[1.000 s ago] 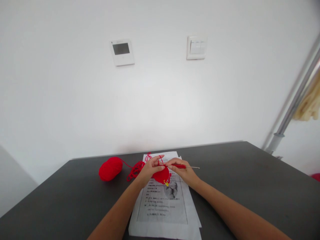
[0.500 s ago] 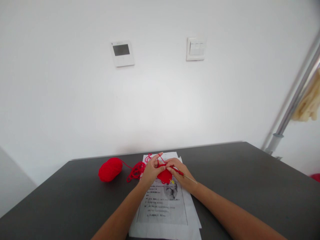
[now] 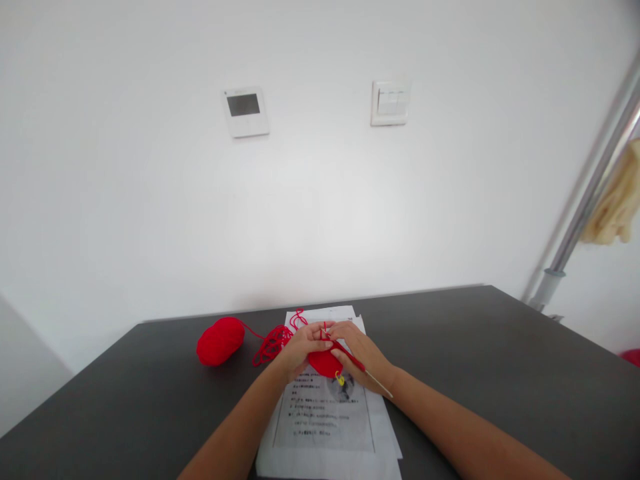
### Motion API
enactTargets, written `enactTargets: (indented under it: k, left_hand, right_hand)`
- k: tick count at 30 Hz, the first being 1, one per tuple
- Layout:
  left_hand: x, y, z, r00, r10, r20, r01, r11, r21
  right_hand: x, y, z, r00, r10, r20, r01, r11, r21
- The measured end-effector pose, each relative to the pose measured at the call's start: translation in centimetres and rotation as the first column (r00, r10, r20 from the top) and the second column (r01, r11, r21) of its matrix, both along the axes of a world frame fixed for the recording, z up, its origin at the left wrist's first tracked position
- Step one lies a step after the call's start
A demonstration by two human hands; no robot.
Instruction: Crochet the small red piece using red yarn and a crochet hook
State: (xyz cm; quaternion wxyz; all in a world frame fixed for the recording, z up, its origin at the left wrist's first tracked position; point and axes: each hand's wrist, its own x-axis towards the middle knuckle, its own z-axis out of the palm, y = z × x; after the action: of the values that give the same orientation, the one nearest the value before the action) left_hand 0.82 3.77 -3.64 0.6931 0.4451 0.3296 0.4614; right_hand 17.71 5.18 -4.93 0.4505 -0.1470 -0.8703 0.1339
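My left hand (image 3: 299, 347) pinches a small round red crochet piece (image 3: 324, 364) over the printed sheets, with red yarn running over its fingers. A yellow stitch marker (image 3: 340, 381) hangs from the piece's lower edge. My right hand (image 3: 361, 350) grips a crochet hook (image 3: 364, 371) with a red handle; its metal end slants down to the right and its tip sits at the piece. A red yarn ball (image 3: 220, 341) lies to the left on the dark table (image 3: 500, 373), and a loose tangle of red yarn (image 3: 273, 342) trails from it toward my left hand.
Printed paper sheets (image 3: 327, 427) lie under my hands near the table's front. A white wall behind carries a small display panel (image 3: 245, 111) and a light switch (image 3: 389, 103). A metal pole (image 3: 583, 220) with pale cloth stands at the right.
The crochet hook swung from pointing sideways to the right to slanting down-right. Both hands drew closer together and a little lower over the paper, and the red piece dropped slightly.
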Motion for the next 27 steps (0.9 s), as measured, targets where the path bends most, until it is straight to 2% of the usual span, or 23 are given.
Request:
enactTargets:
  k: [3,10,15,20,24,27]
  left_hand:
    - [-1.2,0.3,-0.4,0.993,-0.111,-0.025,0.111,0.994,-0.01]
    - [-1.4,0.0,-0.1,0.98,-0.192,-0.045,0.192,0.981,0.004]
    - [-1.4,0.0,0.2,0.988,-0.153,-0.027,0.153,0.988,-0.007]
    - [-2.4,0.2,0.4,0.997,-0.065,-0.047,0.064,0.998,-0.029]
    - [-3.4,0.4,0.5,0.998,-0.005,-0.068,0.005,1.0,-0.005]
    - [-3.9,0.5,0.4,0.995,-0.048,-0.087,0.048,0.999,-0.004]
  right_hand:
    - [0.1,0.1,-0.1,0.998,0.058,0.001,-0.058,0.997,-0.041]
    - [0.1,0.3,-0.1,0.993,0.122,0.002,-0.121,0.991,-0.06]
    - [0.2,0.5,0.2,0.994,0.108,-0.003,-0.108,0.994,-0.003]
    - [0.4,0.5,0.5,0.995,0.08,-0.055,-0.079,0.997,0.019]
    - [0.2,0.0,0.4,0.991,0.068,-0.113,-0.08,0.991,-0.106]
    - [-0.1,-0.3,0.3,0.986,0.009,-0.167,-0.06,0.951,-0.303]
